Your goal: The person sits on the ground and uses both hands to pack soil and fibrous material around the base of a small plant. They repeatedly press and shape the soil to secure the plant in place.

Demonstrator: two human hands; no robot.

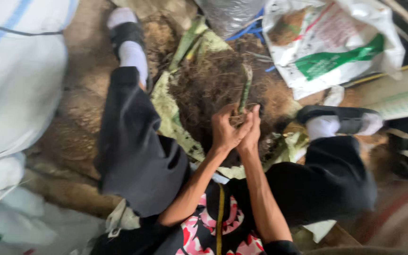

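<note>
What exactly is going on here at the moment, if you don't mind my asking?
A person sits on the ground with legs apart, both hands together over a heap of brown fibrous material. The left hand and right hand pinch a thin green stalk that stands up from the heap. A white sack with a green patch lies beyond, and the picture is blurred.

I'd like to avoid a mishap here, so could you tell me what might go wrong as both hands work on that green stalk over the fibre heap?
The left hand and right hand pinch the thin green stalk close together; it might snap or slip. Loose brown fibre could spill off the pale sheet onto the floor.
</note>
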